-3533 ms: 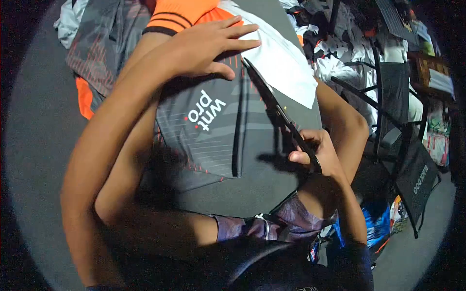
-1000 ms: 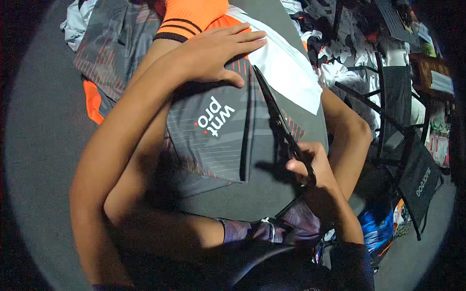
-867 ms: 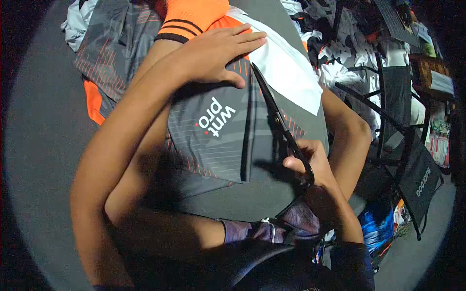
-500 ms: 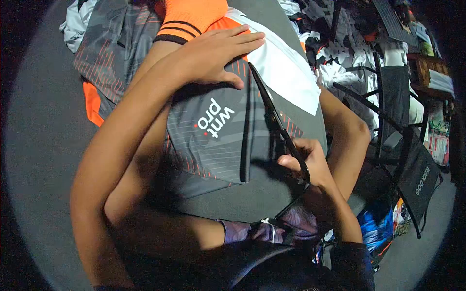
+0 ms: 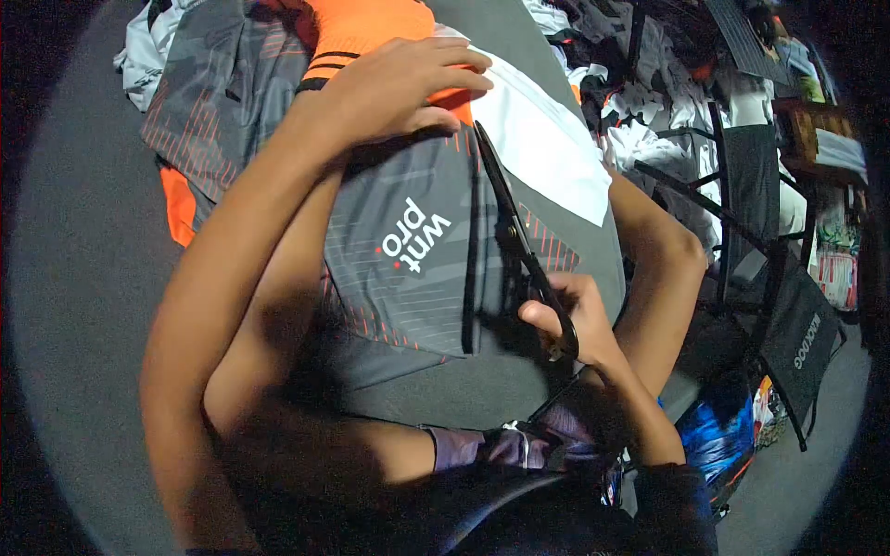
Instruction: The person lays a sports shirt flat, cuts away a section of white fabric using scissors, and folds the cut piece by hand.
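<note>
A dark grey printed sports fabric (image 5: 371,278) with orange lines and white "wnt pro" lettering lies between my bent legs. My left hand (image 5: 399,88) rests on its upper part, fingers stretched out, next to an orange patch and a white fabric panel (image 5: 542,139). Black-handled scissors (image 5: 510,218) are gripped in my right hand (image 5: 579,315), thumb in the handle. Their long blades point up and away, over the fabric beside a dark strip; the tip is near my left thumb. Whether the blades touch the cloth, I cannot tell.
An orange sock (image 5: 371,28) with black stripes covers my foot. More grey garment cloth (image 5: 213,111) is at the upper left. Folding chairs (image 5: 751,185) stand on the right, with piles of white and black scraps (image 5: 640,139) behind. A blue bag (image 5: 718,435) sits lower right.
My left hand has shifted up and left, its thumb drawn away from the lettering. My right hand and the scissors' handles have moved slightly left.
</note>
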A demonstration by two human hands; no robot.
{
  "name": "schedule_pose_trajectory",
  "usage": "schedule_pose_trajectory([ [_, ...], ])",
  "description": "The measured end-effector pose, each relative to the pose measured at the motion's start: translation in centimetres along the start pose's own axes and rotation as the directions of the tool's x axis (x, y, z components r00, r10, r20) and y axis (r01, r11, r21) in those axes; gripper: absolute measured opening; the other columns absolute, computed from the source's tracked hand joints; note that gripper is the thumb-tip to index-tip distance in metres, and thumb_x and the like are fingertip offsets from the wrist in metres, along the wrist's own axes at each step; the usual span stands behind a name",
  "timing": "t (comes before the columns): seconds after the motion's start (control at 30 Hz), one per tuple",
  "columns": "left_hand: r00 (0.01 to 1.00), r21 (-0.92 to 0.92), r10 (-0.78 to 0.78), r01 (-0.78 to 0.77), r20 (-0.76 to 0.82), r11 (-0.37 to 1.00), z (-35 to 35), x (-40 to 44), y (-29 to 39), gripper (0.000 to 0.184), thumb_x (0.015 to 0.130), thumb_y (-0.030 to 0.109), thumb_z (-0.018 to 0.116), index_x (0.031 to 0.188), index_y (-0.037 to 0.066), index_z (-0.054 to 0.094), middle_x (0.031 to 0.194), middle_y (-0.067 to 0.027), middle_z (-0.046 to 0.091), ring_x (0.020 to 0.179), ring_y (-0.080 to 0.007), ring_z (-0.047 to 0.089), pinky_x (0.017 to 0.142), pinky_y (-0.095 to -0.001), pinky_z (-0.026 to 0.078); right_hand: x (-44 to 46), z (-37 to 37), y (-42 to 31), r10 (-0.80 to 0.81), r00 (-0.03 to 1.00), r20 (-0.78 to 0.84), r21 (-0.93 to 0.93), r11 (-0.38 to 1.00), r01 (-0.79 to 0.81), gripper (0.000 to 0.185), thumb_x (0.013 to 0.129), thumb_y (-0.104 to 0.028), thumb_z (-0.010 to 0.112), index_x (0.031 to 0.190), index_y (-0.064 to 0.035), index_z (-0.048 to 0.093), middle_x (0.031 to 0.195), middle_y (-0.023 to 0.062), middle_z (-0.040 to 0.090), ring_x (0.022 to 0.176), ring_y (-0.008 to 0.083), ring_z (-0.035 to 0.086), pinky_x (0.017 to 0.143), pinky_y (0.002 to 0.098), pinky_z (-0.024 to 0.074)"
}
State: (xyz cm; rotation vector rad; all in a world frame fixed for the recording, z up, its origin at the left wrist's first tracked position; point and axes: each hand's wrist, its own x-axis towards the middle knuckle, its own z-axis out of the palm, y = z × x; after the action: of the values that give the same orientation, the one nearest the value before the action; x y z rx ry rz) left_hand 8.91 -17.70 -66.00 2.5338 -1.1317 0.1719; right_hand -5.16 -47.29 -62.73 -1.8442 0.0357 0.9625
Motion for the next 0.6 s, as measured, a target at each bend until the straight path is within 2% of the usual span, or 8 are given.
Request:
schedule_pose_trajectory([
  [0.13, 0.997, 0.054, -0.075, 0.074, 0.021, 0.996, 0.31, -0.34, 0.75, 0.056, 0.073, 0.032, 0.068, 0.124, 0.018, 0.051, 0.134, -0.0004, 0.045, 0.125, -0.0241, 0.040, 0.098, -0.0427, 0.036, 0.05, 0.40, -0.55, 0.017, 1.000, -0.016, 0.033, 0.999, -0.017, 0.043, 0.071, -0.037, 0.075, 0.056, -0.0036, 0.052, 0.051, -0.0033, 0.045, 0.049, 0.0059, 0.041, 0.042, 0.0249, 0.0310],
  [0.27, 0.991, 0.068, -0.097, 0.091, 0.096, 0.994, 0.24, -0.32, 0.79, 0.062, 0.074, 0.036, 0.064, 0.131, 0.019, 0.045, 0.139, -0.0027, 0.040, 0.129, -0.0265, 0.034, 0.098, -0.0470, 0.036, -0.04, 0.69, -0.80, 0.004, 0.999, -0.041, 0.023, 1.000, -0.003, 0.045, 0.070, -0.037, 0.075, 0.054, -0.0039, 0.050, 0.050, -0.0040, 0.043, 0.049, 0.0059, 0.041, 0.043, 0.0253, 0.0305],
  [0.6, 0.990, 0.113, -0.095, 0.083, 0.105, 0.990, 0.57, -0.44, 0.69, 0.066, 0.073, 0.039, 0.064, 0.133, 0.020, 0.042, 0.141, -0.0017, 0.036, 0.130, -0.0287, 0.033, 0.099, -0.0484, 0.035, -0.07, 0.98, 0.04, -0.041, 0.996, -0.077, -0.046, 0.998, 0.037, 0.046, 0.071, -0.037, 0.075, 0.053, -0.0041, 0.047, 0.050, -0.0040, 0.042, 0.050, 0.0061, 0.039, 0.044, 0.0264, 0.0304],
])
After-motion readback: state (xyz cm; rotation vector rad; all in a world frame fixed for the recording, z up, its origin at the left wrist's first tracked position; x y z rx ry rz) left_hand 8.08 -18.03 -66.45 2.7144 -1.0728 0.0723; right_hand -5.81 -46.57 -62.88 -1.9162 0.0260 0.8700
